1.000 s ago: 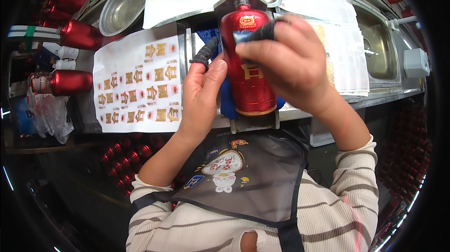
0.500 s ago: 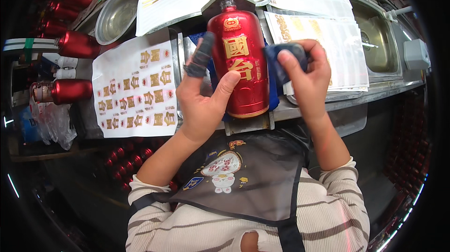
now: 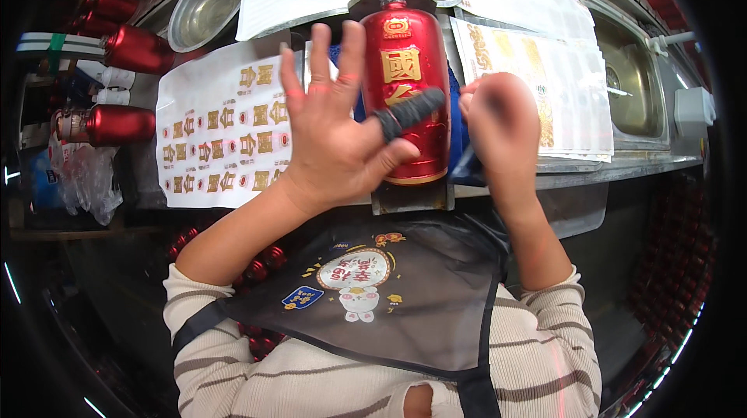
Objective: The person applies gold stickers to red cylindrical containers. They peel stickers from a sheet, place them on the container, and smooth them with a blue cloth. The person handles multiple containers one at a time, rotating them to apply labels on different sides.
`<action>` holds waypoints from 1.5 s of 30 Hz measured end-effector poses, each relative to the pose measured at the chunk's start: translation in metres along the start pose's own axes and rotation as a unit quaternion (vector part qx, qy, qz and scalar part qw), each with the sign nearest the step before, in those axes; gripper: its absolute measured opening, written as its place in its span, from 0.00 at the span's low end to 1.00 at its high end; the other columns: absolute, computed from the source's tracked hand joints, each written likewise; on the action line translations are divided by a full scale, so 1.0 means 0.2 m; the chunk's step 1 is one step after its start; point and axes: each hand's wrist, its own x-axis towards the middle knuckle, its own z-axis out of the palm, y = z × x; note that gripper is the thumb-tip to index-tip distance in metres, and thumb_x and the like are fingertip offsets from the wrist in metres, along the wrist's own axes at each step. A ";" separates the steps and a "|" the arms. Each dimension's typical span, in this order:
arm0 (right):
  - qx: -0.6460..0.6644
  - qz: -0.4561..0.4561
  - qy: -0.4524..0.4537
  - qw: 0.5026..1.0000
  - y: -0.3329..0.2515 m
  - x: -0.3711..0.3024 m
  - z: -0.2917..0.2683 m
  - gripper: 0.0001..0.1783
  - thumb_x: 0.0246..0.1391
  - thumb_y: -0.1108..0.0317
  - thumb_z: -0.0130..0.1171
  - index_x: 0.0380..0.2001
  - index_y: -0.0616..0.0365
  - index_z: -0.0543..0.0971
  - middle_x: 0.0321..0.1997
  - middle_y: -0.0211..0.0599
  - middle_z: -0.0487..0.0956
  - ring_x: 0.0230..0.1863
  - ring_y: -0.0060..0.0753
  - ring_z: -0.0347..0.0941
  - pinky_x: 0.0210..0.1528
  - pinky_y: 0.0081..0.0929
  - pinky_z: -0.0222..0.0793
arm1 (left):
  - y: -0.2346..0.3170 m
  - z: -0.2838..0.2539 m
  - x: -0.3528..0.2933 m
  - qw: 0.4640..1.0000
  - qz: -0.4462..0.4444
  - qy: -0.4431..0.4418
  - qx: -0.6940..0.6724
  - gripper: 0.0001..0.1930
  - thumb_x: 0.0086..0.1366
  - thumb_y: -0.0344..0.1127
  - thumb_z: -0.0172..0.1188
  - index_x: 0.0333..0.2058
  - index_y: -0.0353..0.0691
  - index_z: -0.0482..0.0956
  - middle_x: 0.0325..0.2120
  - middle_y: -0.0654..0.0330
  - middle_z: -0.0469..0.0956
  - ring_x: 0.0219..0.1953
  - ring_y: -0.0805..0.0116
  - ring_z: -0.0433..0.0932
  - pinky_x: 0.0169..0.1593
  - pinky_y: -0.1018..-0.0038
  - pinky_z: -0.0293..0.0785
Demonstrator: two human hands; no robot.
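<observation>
A glossy red bottle (image 3: 398, 134) with raised gold characters lies in a metal cradle (image 3: 413, 199), its neck pointing away from me. Across the bottle's lower half reaches my left hand (image 3: 331, 118), palm down with fingers spread. Its index finger, wrapped in dark tape, lies over the gold lettering; whether it presses there I cannot tell. My right hand (image 3: 506, 122) is curled and blurred by motion just right of the bottle. A dark blue cloth (image 3: 468, 167) hangs below its fingers, partly hidden by the hand. More blue fabric shows beneath the bottle.
Left of the bottle lies a white sheet of gold characters (image 3: 222, 126). More printed sheets (image 3: 572, 99) are stacked at right, before a steel sink (image 3: 638, 91). A metal bowl (image 3: 206, 10) stands far left. Other red bottles (image 3: 120, 124) line the left side.
My left hand has turned, its fingers spreading and its wrapped index finger swinging right across the bottle. My right hand has curled and turned, with the dark blue cloth now lower. The view has shifted slightly.
</observation>
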 end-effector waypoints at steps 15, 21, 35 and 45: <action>-0.073 -0.012 -0.031 0.997 0.06 0.05 0.07 0.25 0.55 0.61 0.70 0.46 0.61 0.67 0.43 0.35 0.72 0.28 0.13 0.69 0.30 0.12 0.65 | -0.09 0.03 -0.01 0.996 -0.037 0.031 -0.068 0.24 0.69 0.61 0.52 0.43 0.51 0.88 0.71 0.37 0.50 0.72 0.32 0.46 0.67 0.33 0.31; -0.022 0.018 -0.031 0.999 0.06 0.04 0.10 0.24 0.57 0.63 0.68 0.47 0.61 0.66 0.44 0.35 0.71 0.32 0.15 0.74 0.32 0.13 0.68 | -0.22 0.06 0.12 0.995 -0.005 0.023 -0.097 0.23 0.68 0.58 0.56 0.31 0.44 0.87 0.71 0.40 0.51 0.70 0.31 0.52 0.67 0.32 0.33; -0.033 0.025 -0.035 0.999 0.07 0.04 0.09 0.25 0.57 0.60 0.68 0.47 0.61 0.66 0.42 0.35 0.70 0.30 0.16 0.72 0.31 0.14 0.68 | -0.28 0.10 0.16 0.988 -0.013 0.048 -0.144 0.28 0.70 0.58 0.54 0.26 0.36 0.83 0.73 0.44 0.50 0.72 0.36 0.52 0.69 0.36 0.30; 0.122 0.124 -0.078 0.982 0.12 0.13 -0.06 0.14 0.59 0.64 0.65 0.43 0.58 0.74 0.37 0.29 0.75 0.30 0.12 0.68 0.32 0.11 0.64 | -0.26 0.10 0.21 0.990 -0.021 0.076 -0.118 0.27 0.70 0.56 0.55 0.25 0.35 0.81 0.72 0.47 0.52 0.70 0.33 0.53 0.68 0.34 0.31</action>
